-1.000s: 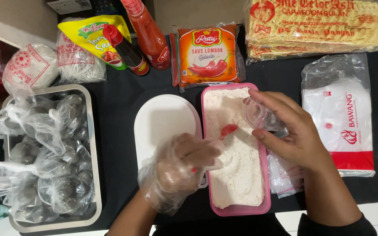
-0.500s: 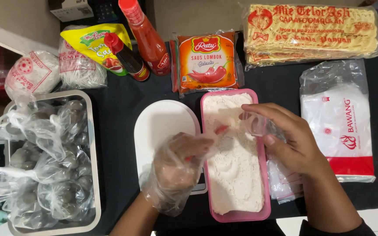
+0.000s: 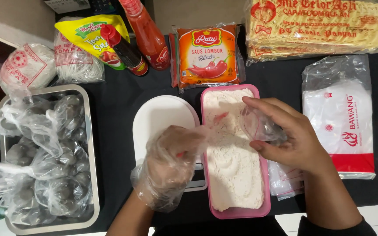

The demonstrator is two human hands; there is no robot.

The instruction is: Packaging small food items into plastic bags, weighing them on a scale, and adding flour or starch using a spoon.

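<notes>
A pink rectangular container (image 3: 266, 205) full of white flour stands in the middle. My left hand (image 3: 171, 164), in a loose clear plastic glove, grips a small red spoon (image 3: 220, 116) whose bowl lies in the flour, partly dusted. My right hand (image 3: 292, 135) is bare and pinches a small clear plastic bag (image 3: 257, 124) open above the container's right side. A white oval lid (image 3: 162, 118) lies left of the container, under my left hand.
A metal tray (image 3: 90, 144) of bagged dark balls sits at left. Sauce bottles (image 3: 147, 35), an orange sauce pack (image 3: 206, 54), noodle packs (image 3: 316, 26) and white vermicelli bundles (image 3: 27, 65) line the back. A pack of plastic bags (image 3: 342, 118) lies right.
My left hand moved up and pushed the red spoon further into the flour at the container's upper part. My right hand keeps the small bag in about the same spot.
</notes>
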